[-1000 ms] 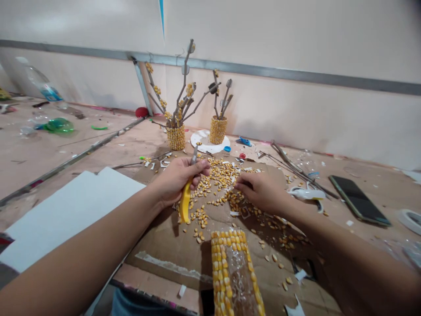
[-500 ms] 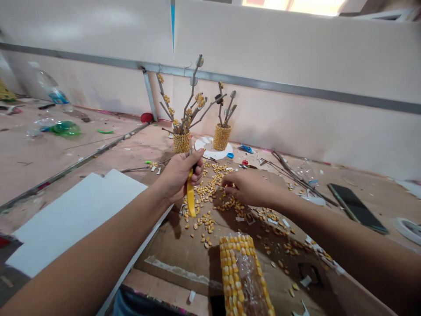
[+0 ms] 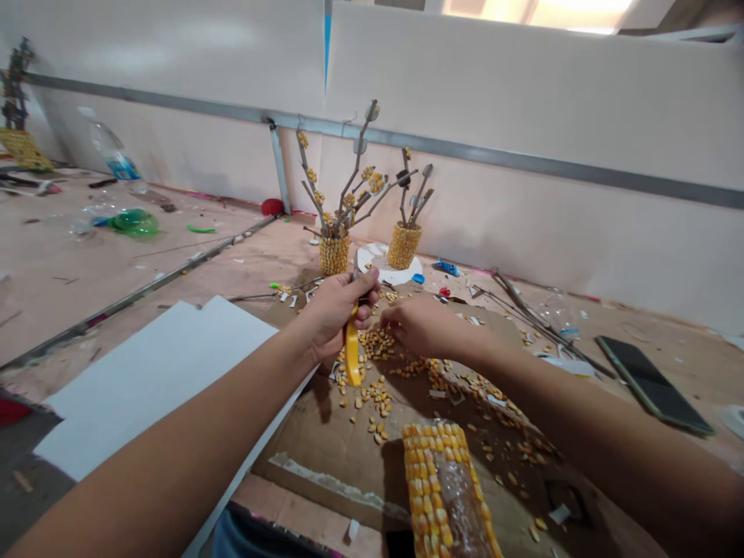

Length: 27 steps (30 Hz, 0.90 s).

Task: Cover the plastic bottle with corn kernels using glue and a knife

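My left hand (image 3: 347, 310) is closed around a yellow-handled tool (image 3: 353, 356), whose handle hangs below the fist. Beside it, my right hand (image 3: 421, 327) reaches down over loose corn kernels (image 3: 377, 343), with its fingers bent and pressed together; whether a kernel is between them is hidden. The kernels lie scattered over a brown cardboard sheet (image 3: 325, 449). Nearest to me stands a block covered in kernel rows (image 3: 422, 488), with a bare shiny strip on one side. Behind my hands are two kernel-covered pots (image 3: 334, 256) (image 3: 404, 245) holding twigs.
White sheets (image 3: 168, 380) lie at the left, below a green plastic piece (image 3: 136, 222) and a clear bottle (image 3: 113, 151). A phone (image 3: 654, 384) and long twigs (image 3: 540, 329) are at the right. A white wall (image 3: 523, 101) runs behind.
The view has shifted, so most things appear further right. My right hand has moved left, closer to my left hand, over the kernels. My left hand still holds the yellow-handled tool.
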{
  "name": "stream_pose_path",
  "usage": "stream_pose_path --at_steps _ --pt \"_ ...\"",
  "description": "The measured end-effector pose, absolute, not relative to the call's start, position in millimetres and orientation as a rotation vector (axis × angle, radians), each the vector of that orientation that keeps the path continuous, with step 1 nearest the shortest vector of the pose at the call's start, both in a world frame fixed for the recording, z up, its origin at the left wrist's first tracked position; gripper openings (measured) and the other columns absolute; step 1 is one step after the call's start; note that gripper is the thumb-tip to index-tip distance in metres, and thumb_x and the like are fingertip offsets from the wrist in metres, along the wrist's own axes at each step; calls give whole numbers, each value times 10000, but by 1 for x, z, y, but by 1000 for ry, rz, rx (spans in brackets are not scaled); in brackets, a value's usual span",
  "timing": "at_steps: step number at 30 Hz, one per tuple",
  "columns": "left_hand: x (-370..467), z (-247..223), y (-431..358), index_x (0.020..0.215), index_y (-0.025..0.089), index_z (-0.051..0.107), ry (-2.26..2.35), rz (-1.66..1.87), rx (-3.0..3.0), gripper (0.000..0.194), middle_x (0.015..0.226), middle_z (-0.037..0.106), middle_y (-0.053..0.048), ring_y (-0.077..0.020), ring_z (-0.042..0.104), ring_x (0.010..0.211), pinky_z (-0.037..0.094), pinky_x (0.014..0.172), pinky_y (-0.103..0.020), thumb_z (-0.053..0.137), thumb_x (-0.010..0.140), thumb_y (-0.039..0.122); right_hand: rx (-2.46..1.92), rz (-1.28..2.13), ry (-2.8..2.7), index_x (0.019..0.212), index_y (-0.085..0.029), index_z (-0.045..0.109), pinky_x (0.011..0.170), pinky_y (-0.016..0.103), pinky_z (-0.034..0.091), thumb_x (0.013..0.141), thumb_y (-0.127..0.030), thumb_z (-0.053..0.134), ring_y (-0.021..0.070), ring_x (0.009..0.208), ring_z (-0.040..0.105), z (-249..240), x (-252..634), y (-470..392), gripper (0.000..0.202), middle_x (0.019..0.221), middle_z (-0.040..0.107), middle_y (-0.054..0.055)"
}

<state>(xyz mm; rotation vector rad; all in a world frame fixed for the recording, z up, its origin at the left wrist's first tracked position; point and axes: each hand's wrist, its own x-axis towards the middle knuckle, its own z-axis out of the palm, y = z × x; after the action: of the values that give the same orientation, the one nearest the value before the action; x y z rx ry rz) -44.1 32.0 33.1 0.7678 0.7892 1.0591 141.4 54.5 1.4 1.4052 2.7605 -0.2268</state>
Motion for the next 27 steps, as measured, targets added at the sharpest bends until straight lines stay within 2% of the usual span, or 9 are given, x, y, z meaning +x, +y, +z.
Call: stream_pose_path --at_steps 2,4,9,11,13,16,22,25,27 --pt "-43 33 32 784 109 629 792 1066 764 195 656 633 24 1 407 374 291 352 -111 788 897 107 1423 -194 2738 1010 -228 827 743 314 420 870 -140 667 214 830 689 0 142 56 230 958 815 94" --pt "-42 33 31 803 105 638 800 1061 774 147 665 636 21 -1 411 373 293 351 -114 721 915 58 1439 -165 2717 971 -220 824 705 315 397 875 -166 662 208 793 679 -1 141 56 196 931 813 93" --pt "-41 33 32 701 131 572 860 1015 800 345 545 513 52 -15 384 349 281 344 -112 570 1044 165 1456 -93 2680 927 -203 825 648 320 350 930 -221 579 199 743 663 1 134 49 246 911 811 110" --pt "-41 32 32 673 147 541 879 1006 806 399 518 476 63 -20 378 350 289 344 -109 618 1048 261 1450 -77 2661 915 -203 825 639 321 346 923 -227 583 202 732 665 5 131 46 243 904 811 114" --pt "-41 30 31 687 147 550 880 1000 816 387 545 493 61 -19 390 368 304 348 -105 725 992 307 1436 -70 2641 911 -204 826 635 320 350 910 -237 604 209 728 672 9 128 44 224 896 811 117" --pt "-41 27 30 760 132 603 862 962 830 275 663 561 41 -15 431 416 309 347 -97 840 869 218 1404 -73 2622 920 -214 825 648 314 367 898 -229 631 218 752 689 13 127 43 196 898 811 112" --pt "-41 23 30 779 128 629 865 869 848 139 737 594 6 -29 462 440 326 338 -114 722 877 164 1384 -126 2607 974 -177 794 627 318 355 877 -161 647 231 766 691 17 122 43 176 931 796 135" --pt "-42 25 30 778 135 623 898 890 848 123 712 591 21 -31 466 435 326 347 -117 725 843 152 1376 -208 2622 861 -147 773 628 323 352 853 -164 653 230 730 663 16 122 47 121 847 771 144" --pt "-41 26 30 745 140 607 939 893 883 153 662 571 39 -29 456 421 326 357 -120 726 840 150 1368 -307 2650 792 -152 738 625 314 357 839 -170 658 205 690 625 17 128 50 94 775 737 113"
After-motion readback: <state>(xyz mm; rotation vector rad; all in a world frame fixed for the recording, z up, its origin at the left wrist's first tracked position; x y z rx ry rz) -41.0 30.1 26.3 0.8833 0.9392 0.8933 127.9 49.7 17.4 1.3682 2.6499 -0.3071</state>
